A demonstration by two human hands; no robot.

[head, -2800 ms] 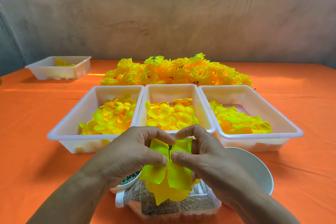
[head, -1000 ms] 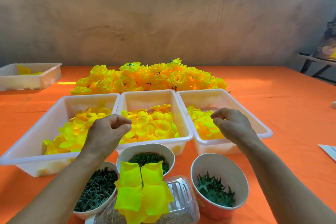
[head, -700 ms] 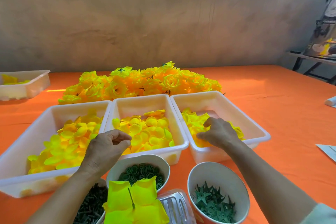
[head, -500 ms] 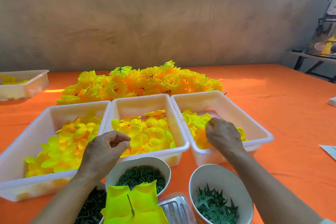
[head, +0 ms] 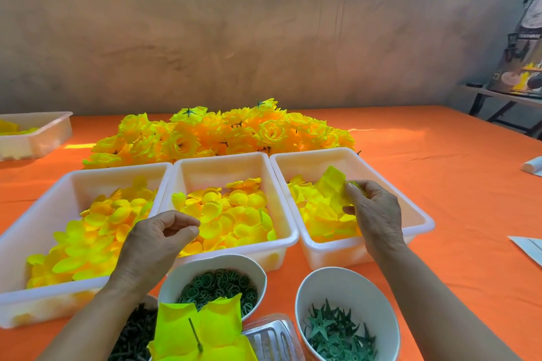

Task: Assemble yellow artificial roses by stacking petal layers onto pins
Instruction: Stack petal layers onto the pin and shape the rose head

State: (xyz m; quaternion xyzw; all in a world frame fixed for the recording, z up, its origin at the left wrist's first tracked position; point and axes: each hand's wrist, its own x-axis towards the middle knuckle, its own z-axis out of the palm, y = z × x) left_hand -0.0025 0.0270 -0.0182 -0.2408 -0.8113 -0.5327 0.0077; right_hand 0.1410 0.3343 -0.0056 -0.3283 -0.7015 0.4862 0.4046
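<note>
Fingers of the right hand pinch a petal layer raised above the right tray; half a second ago they dug in its petals. The left hand stays clenched, empty.

2 bare hands, bare forearms.

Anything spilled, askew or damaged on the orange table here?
Nothing stands out. The loose yellow fabric petals lie inside the three white plastic trays, the white bowls of green plastic parts stand upright, and the finished yellow roses are heaped behind the trays. The right hand pinches one yellow petal layer above the right tray.
</note>
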